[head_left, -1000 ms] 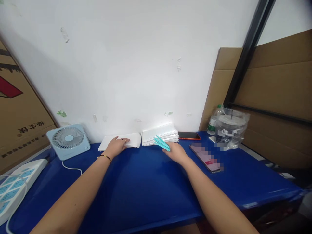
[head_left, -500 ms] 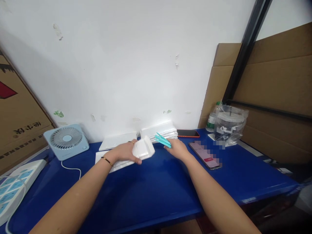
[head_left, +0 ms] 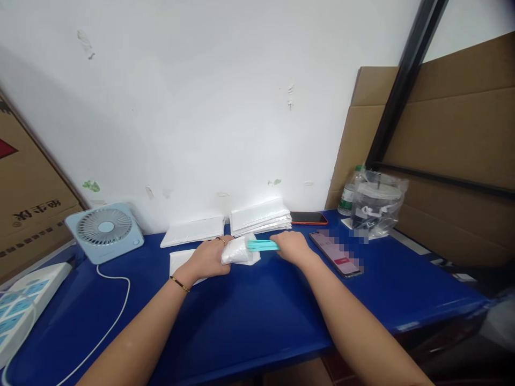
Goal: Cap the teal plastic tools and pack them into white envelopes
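I have a small white bag (head_left: 238, 251) just above the blue counter (head_left: 249, 311), in front of me near its middle, with its open end turned to the right. My left hand (head_left: 209, 258) is clamped around the bag. My right hand (head_left: 292, 247) is closed on a bunch of teal sticks (head_left: 262, 245), whose far ends lie at the mouth of the bag; I cannot tell how far in they reach. Under my left hand a flat white packet (head_left: 178, 259) lies on the counter. Behind, against the wall, sit two stacks of white packets (head_left: 259, 215). To my right lie two phones (head_left: 337, 254), with a bagged cup (head_left: 376, 208) beyond. A small fan (head_left: 103, 230) stands far left.
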`<action>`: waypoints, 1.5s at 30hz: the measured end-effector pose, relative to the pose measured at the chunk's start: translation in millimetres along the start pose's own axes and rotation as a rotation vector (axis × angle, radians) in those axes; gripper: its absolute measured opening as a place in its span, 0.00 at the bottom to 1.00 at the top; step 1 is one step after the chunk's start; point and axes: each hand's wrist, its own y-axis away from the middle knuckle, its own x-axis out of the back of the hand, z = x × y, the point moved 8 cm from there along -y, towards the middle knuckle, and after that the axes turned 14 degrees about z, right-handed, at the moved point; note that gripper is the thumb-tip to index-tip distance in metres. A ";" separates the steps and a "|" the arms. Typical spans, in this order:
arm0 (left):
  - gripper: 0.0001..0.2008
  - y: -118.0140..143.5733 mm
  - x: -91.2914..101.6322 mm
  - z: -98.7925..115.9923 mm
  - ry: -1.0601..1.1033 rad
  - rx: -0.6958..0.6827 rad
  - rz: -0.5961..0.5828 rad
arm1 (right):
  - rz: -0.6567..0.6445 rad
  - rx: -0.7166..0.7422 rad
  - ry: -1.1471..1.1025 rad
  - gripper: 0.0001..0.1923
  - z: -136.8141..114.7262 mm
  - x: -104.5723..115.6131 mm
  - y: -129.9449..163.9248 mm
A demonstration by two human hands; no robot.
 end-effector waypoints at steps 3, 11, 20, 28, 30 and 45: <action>0.27 -2.4 -3.3 9.6 0.031 0.001 0.001 | 0.003 0.034 0.029 0.10 -12.5 3.4 -0.9; 0.20 -9.4 -26.6 46.2 -0.132 -0.065 0.012 | 0.027 0.089 -0.066 0.39 -38.1 9.0 4.6; 0.17 -10.4 -42.3 55.2 -0.160 0.024 -0.048 | -0.023 0.169 -0.519 0.51 -43.3 10.3 6.3; 0.11 -13.2 -29.5 28.1 0.120 0.199 0.041 | 0.304 -0.301 -1.241 0.28 -10.2 14.6 -3.4; 0.14 -13.8 -32.3 32.6 0.178 0.172 0.051 | 0.289 -0.363 -1.322 0.31 -26.3 0.3 -4.6; 0.59 24.6 -58.7 1.6 0.153 0.116 -0.194 | 0.243 -0.682 -1.635 0.33 -12.0 -51.1 -4.2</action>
